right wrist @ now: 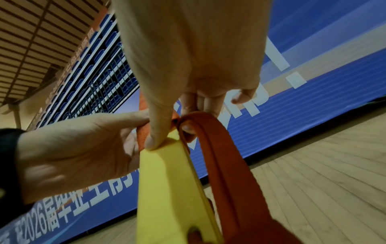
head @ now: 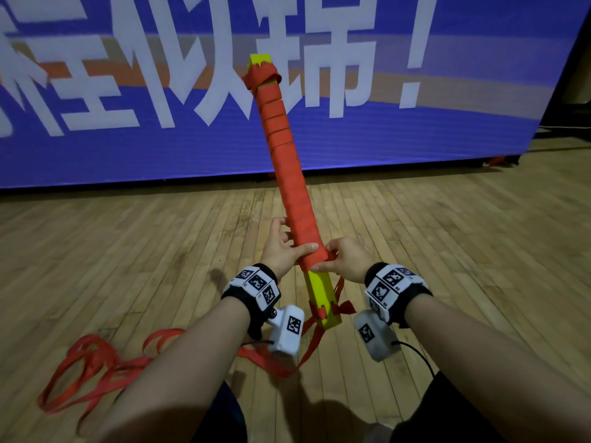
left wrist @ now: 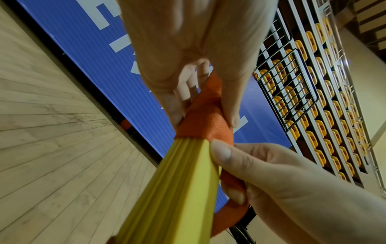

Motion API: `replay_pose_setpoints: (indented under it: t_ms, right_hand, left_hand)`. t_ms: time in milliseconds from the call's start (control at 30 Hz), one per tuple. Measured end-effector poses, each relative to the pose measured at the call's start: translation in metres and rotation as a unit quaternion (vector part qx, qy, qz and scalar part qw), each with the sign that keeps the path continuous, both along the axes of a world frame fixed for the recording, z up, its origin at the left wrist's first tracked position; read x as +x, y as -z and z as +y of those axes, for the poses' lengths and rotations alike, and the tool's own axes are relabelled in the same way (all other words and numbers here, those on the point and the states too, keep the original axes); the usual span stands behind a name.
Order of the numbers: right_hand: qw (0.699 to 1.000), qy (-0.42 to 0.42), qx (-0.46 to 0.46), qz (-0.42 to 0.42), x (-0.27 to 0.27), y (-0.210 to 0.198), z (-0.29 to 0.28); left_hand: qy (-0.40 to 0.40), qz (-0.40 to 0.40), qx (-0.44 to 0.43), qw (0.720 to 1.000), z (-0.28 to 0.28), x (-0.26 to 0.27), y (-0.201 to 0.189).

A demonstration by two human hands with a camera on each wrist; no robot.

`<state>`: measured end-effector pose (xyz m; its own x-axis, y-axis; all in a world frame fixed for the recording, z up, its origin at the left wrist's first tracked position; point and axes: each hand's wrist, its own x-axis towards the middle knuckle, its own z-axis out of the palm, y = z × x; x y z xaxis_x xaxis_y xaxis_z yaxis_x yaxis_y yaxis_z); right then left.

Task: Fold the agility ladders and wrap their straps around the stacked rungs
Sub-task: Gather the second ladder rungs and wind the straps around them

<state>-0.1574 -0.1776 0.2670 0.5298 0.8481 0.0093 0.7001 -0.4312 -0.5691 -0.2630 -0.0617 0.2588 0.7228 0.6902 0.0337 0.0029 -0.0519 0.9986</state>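
Orange strap [head: 289,174] already covered most of the stacked yellow rungs [head: 321,295], held tilted above the floor. Our left hand [head: 281,247] gripped the wrapped bundle; our right hand [head: 343,259] pinched the strap's working turn. Wrapping was under way; next we would need tension, winding toward the bare near end.

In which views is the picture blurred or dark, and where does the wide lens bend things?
Head view: sharp on the wrapped stacked rungs, dim at the bottom edge, floor boards bowed. Left wrist view: the left hand is close and smeared. Right wrist view: the right hand is blurred, the strap dark.
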Motion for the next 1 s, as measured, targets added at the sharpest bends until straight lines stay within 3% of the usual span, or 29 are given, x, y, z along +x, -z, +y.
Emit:
replay_pose_setpoints:
  t_ms: [367,1000]
  right_hand:
    - [0.999,-0.021,0.008,0.043,0.01,0.002,-0.001]
    - [0.997,-0.018,-0.016,0.076,0.015,-0.001,-0.008]
  left_hand:
    - [0.158,-0.013,-0.079,0.984,0.008,-0.012,-0.012]
    - [0.106,-0.015,-0.036,0.994,0.004,-0.018,-0.012]
